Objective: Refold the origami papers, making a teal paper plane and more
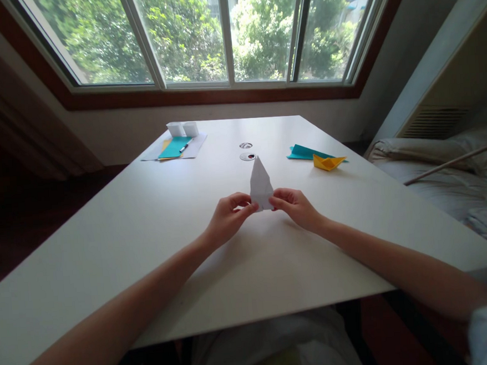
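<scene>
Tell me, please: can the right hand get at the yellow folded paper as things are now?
Probably yes, but not at once. The right hand pinches the white folded paper together with the left hand, so it must let go first. The yellow folded paper lies farther back on its side, with bare table between.

The folded white paper [261, 182] has its near corners hidden under fingertips. The worktop [146, 222] runs off the left edge. The far small marks [247, 151] are too small to tell.

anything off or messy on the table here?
Nothing stands out. Both hands, left hand and right hand, pinch a pointed white folded paper; a yellow paper boat sits on teal paper, intact.
</scene>
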Demonstrator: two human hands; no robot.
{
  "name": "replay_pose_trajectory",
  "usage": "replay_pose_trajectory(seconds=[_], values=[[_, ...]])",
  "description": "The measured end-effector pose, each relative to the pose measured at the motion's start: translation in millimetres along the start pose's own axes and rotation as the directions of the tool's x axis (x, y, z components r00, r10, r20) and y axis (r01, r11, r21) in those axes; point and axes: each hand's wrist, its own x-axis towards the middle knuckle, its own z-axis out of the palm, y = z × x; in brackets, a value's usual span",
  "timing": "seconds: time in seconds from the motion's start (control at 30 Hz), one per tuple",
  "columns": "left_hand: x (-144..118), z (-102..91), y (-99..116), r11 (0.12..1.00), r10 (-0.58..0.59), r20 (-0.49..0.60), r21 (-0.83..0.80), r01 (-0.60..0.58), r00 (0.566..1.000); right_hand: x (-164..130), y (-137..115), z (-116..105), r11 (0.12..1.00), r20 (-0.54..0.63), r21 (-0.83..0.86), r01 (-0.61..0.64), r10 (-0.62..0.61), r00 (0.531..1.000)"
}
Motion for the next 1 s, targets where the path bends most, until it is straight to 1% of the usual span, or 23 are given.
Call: replay_pose_trajectory(seconds=[0.17,0.3,0.37,0.43,0.5,0.53,0.6,0.73,0.87,0.93,1.0], values=[[1.6,-1.7,-4.2,0.999,0.023,-0.028,0.032,-0.022,0.999,0.2,-0.3,1.2,1.000,-0.015,0.009,0.016,-0.016,1.000],[3.6,-2.4,-7.1,0.999,-0.035,-0.028,-0.005,0.034,0.999,-1.0,-2.4,2.3,0.999,-0.033,0.004,0.044,-0.043,0.999],[4.0,-2.1,-8.7,0.999,-0.044,-0.039,-0.034,0.043,0.998,-2.0,-3.3,3.2,0.999,-0.030,0.003,0.048,-0.048,0.998],[4.1,-1.7,-10.6,1.000,-0.007,-0.115,-0.010,0.006,0.993,-2.9,-3.7,4.4,0.998,-0.026,-0.006,0.059,-0.059,0.998],[4.0,-1.4,-11.4,0.997,0.044,-0.187,0.073,-0.031,0.981,-3.4,-3.5,5.8,0.997,-0.026,-0.029,0.076,-0.077,0.997],[3.9,-1.3,-11.1,0.993,0.058,-0.198,0.113,-0.036,0.978,-3.6,-3.2,6.3,0.996,-0.027,-0.043,0.084,-0.085,0.996],[3.6,-1.1,-8.9,0.991,0.045,-0.180,0.133,-0.021,0.983,-3.8,-2.5,6.8,0.992,-0.038,-0.083,0.094,-0.097,0.995],[2.1,-0.8,-2.4,0.998,-0.017,-0.154,0.050,0.025,0.988,-4.7,-3.3,5.9,0.970,-0.057,-0.207,0.130,-0.144,0.988],[1.6,0.1,-1.4,0.999,-0.023,-0.105,0.041,0.027,0.994,-7.6,-8.0,6.1,0.927,-0.007,-0.320,0.196,-0.209,0.978],[2.5,0.7,-2.6,0.999,-0.036,-0.108,-0.021,0.034,0.994,-9.2,-9.8,6.4,0.913,0.009,-0.341,0.223,-0.234,0.972],[3.7,1.1,-3.8,0.994,-0.062,-0.119,-0.094,0.051,0.991,-10.3,-10.1,6.0,0.903,-0.020,-0.355,0.241,-0.265,0.964]])
